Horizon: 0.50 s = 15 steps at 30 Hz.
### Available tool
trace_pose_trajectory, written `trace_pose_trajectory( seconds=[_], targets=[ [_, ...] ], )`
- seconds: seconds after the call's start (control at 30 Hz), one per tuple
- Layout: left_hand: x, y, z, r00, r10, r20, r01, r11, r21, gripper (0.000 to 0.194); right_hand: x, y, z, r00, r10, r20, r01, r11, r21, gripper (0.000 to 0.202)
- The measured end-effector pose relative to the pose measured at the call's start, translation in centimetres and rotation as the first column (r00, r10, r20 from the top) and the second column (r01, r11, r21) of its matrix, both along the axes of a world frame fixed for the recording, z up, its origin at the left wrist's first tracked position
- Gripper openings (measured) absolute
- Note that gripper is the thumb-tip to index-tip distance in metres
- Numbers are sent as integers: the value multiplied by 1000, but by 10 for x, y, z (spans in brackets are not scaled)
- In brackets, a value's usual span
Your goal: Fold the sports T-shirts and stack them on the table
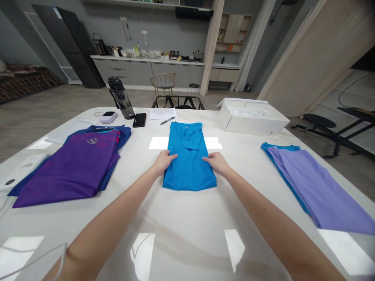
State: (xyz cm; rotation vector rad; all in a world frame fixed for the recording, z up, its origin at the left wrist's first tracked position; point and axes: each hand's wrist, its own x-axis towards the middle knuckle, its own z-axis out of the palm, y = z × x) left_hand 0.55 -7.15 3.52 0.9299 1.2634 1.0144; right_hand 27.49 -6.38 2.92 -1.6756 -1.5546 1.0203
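Observation:
A bright blue shirt [189, 168] lies folded into a narrow strip on the white table, with one sleeve turned in across its upper part. My left hand [164, 161] grips its left edge, thumb on top and fingers tucked beneath. At the right edge, my right hand [217, 162] pinches the cloth the same way. Both hands sit at about the middle of the shirt's length. The fingers under the fabric are partly hidden.
To the left lies a pile of shirts, purple [73, 168] on top. Lavender cloth [325, 187] over blue lies right. Toward the back stand a white box [252, 119], a dark bottle [121, 99], a phone [139, 120], paper [159, 113] and a pen [167, 120]. A cable [63, 253] crosses front left.

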Motion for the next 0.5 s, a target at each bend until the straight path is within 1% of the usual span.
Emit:
trace_pose_trajectory(
  seconds=[0.03, 0.1, 0.2, 0.27, 0.33, 0.43, 0.5],
  targets=[
    [-1, 2, 2, 1000, 1, -3, -1, 998, 62, 42, 2, 0, 0, 998, 18, -53, -16, 1000, 27, 42],
    [-4, 10, 12, 1000, -1, 28, -4, 984, 177, 44, 4, 4, 5, 981, 58, -185, -39, 994, 106, 43],
    [-6, 37, 32, 994, 6, 108, -38, 956, 292, 45, 3, 26, 21, 932, 101, -348, -26, 977, 213, 43],
    [-5, 64, 43, 986, 10, 168, -68, 938, 341, 44, -2, 52, 33, 910, 112, -399, -4, 965, 263, 41],
    [-2, 94, 51, 971, -9, 240, -82, 927, 366, 42, -8, 83, 42, 893, 119, -434, 23, 952, 306, 38],
    [3, 141, 58, 935, -59, 350, -73, 934, 350, 36, -19, 131, 50, 850, 135, -509, 63, 934, 352, 35],
    [6, 171, 62, 902, -97, 421, -41, 951, 306, 29, -26, 162, 53, 811, 146, -567, 88, 926, 366, 35]
  ],
)
